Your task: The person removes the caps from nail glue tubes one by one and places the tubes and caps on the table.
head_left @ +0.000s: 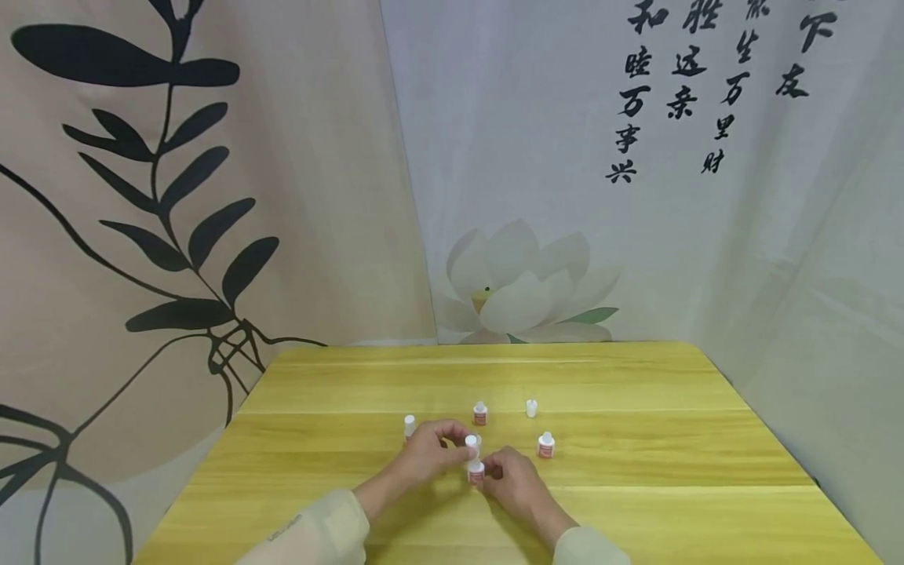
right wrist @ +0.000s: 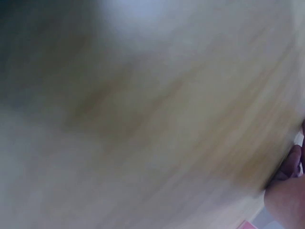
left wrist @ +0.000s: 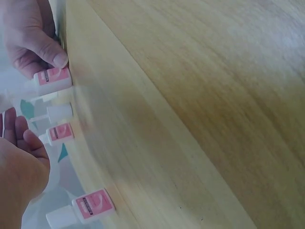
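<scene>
Nearest us, two pale sleeves (head_left: 311,534) reach over one wooden table (head_left: 636,510). We count four small bottles on or just over it. The right hand (head_left: 519,480) pinches the low part of the first, a white bottle with a pinkish-red label (head_left: 476,473), between thumb and curled fingers. Just above its neck, the left hand (head_left: 428,453) pinches a white cap (head_left: 472,442) between thumb and forefinger; whether cap and neck touch, we cannot tell. Beyond the right hand stands a second bottle (head_left: 546,446); past the left hand, a third (head_left: 410,424) wears its white cap. Farther off stand a fourth bottle (head_left: 480,413) and one loose cap (head_left: 531,408). We cannot make out the bottles' contents. Behind hangs printed cloth (head_left: 339,235).
</scene>
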Demonstrator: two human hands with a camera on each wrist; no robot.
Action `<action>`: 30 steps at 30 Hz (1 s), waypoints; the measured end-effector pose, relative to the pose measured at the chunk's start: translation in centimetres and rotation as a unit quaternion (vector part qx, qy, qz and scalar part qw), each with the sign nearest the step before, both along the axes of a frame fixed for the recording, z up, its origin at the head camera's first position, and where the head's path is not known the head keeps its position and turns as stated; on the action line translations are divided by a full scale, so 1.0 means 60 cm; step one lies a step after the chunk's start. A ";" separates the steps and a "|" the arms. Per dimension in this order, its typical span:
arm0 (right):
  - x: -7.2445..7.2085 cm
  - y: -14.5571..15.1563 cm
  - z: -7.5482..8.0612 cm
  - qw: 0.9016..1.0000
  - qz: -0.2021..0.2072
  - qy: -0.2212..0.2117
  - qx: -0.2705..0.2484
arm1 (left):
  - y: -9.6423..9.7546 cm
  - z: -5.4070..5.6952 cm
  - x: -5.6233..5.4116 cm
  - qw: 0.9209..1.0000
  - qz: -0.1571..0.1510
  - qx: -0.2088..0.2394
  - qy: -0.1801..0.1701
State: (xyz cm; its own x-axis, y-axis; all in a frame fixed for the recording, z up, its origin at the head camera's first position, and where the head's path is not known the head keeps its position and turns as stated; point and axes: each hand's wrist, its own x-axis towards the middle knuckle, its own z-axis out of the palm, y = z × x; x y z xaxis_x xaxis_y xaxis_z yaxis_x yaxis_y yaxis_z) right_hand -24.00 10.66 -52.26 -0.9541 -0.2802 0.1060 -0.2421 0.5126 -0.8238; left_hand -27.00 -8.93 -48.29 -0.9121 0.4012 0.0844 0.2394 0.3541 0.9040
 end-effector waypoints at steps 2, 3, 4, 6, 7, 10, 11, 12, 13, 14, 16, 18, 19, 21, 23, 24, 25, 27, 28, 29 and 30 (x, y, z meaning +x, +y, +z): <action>0.000 0.000 0.000 1.000 -0.001 -0.002 0.002 | -0.001 0.001 0.000 1.000 0.000 -0.001 0.000; 0.000 0.000 0.000 1.000 -0.001 -0.003 0.004 | -0.001 0.001 0.000 1.000 0.000 0.000 0.000; 0.000 0.000 0.000 1.000 -0.001 -0.003 0.006 | -0.001 0.002 0.000 1.000 0.000 0.000 0.000; 0.000 0.000 0.000 1.000 -0.001 -0.002 0.009 | -0.002 0.002 0.000 1.000 0.001 0.000 0.000; -0.001 0.000 0.000 1.000 -0.001 -0.001 0.010 | -0.003 0.002 0.000 1.000 0.002 0.001 0.000; -0.001 0.001 -0.001 1.000 0.000 0.002 0.011 | -0.005 0.001 -0.001 1.000 0.006 0.001 0.001; -0.001 0.001 -0.001 1.000 0.001 0.002 0.010 | -0.006 0.001 -0.002 1.000 0.008 0.000 0.002; -0.001 0.001 -0.001 1.000 0.001 0.001 0.009 | -0.007 0.000 -0.002 1.000 0.010 0.000 0.004; -0.001 0.001 -0.001 1.000 0.002 0.001 0.009 | -0.008 -0.001 -0.003 1.000 0.012 0.000 0.005; -0.001 0.001 0.000 1.000 0.002 -0.001 0.008 | -0.008 -0.002 -0.003 1.000 0.012 0.001 0.006; -0.002 0.001 0.001 1.000 0.003 -0.002 0.007 | -0.010 -0.003 -0.004 1.000 0.013 0.005 0.006; -0.002 0.001 0.002 1.000 0.004 -0.004 0.007 | -0.012 -0.002 -0.003 1.000 0.012 0.007 0.009; -0.002 0.000 0.002 1.000 0.005 -0.004 0.009 | -0.012 -0.001 -0.002 1.000 0.011 0.008 0.011; -0.002 0.000 0.002 1.000 0.005 -0.002 0.012 | -0.014 0.000 -0.002 1.000 0.011 0.009 0.010; -0.002 0.000 0.002 1.000 0.005 -0.003 0.014 | -0.015 0.002 -0.001 1.000 0.012 0.008 0.010; -0.002 0.000 0.002 1.000 0.005 -0.005 0.014 | -0.016 0.003 -0.001 1.000 0.013 0.009 0.009; -0.002 0.000 0.002 1.000 0.004 -0.007 0.014 | -0.017 0.004 0.000 1.000 0.015 0.009 0.007; -0.002 0.000 0.001 1.000 0.004 -0.011 0.013 | -0.019 0.006 0.002 1.000 0.016 0.010 0.007; -0.002 0.000 0.001 1.000 0.004 -0.012 0.013 | -0.020 0.007 0.003 1.000 0.016 0.010 0.007; -0.002 0.000 0.001 1.000 0.004 -0.011 0.013 | -0.021 0.007 0.003 1.000 0.016 0.011 0.006; -0.001 0.000 0.001 1.000 0.004 -0.011 0.013 | -0.022 0.008 0.003 1.000 0.016 0.012 0.005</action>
State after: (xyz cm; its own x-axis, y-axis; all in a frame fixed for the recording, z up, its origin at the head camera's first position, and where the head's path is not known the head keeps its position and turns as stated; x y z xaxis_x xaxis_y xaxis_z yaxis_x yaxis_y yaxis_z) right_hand -24.09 10.65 -52.21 -0.9539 -0.2899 0.0771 -0.2276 0.5320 -0.8156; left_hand -26.80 -10.25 -47.82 -0.9232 0.3703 0.1029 0.2378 0.3401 0.9098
